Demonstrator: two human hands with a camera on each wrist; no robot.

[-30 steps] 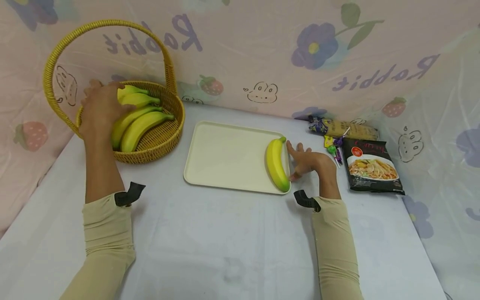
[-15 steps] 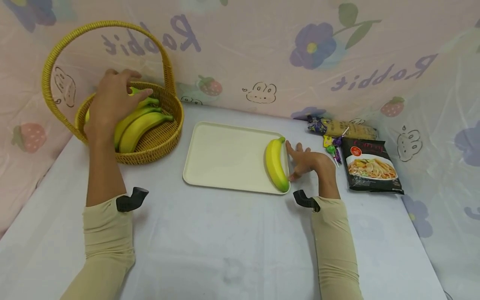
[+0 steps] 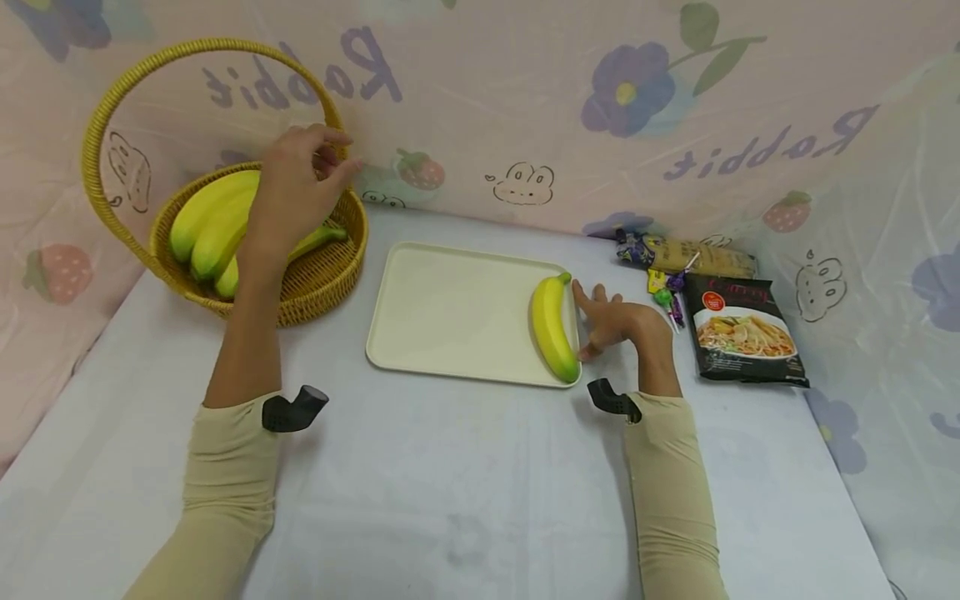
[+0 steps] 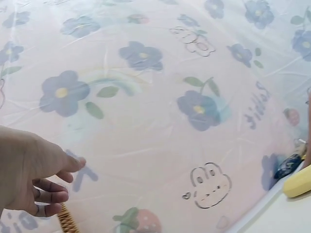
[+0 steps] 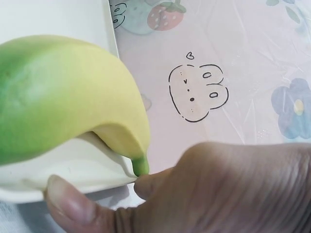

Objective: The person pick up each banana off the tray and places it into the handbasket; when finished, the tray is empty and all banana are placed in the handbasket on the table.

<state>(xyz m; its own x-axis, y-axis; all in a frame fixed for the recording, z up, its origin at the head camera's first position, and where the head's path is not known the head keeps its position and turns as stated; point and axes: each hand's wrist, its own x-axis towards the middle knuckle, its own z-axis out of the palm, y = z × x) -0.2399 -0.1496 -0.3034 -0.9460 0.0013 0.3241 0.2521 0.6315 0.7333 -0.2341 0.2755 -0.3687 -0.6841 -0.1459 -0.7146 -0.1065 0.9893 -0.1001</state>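
Observation:
My left hand (image 3: 296, 187) is over the right part of the wicker basket (image 3: 322, 296), near the right side of its tall handle (image 3: 217, 43). Its fingers bend loosely with nothing seen between them. In the left wrist view, a bit of the wicker (image 4: 67, 221) shows below the fingertips. Yellow-green bananas (image 3: 217, 221) lie in the basket, partly hidden by the hand and forearm. My right hand (image 3: 615, 323) rests at the right edge of the cream tray (image 3: 450, 317), thumb and fingers spread along it. Beside them, one banana (image 3: 553, 329) lies on the tray.
Right of the tray sit a black noodle packet (image 3: 746, 333), small wrapped lollipops (image 3: 667, 292) and a long tan packet with a dark purple end (image 3: 693, 257). A printed curtain (image 3: 480, 100) rises behind the white table (image 3: 420, 492).
My left hand has moved rightward across the basket, from above the bananas to near the handle's right side, uncovering bananas on the left. The right hand and the tray's banana have stayed put.

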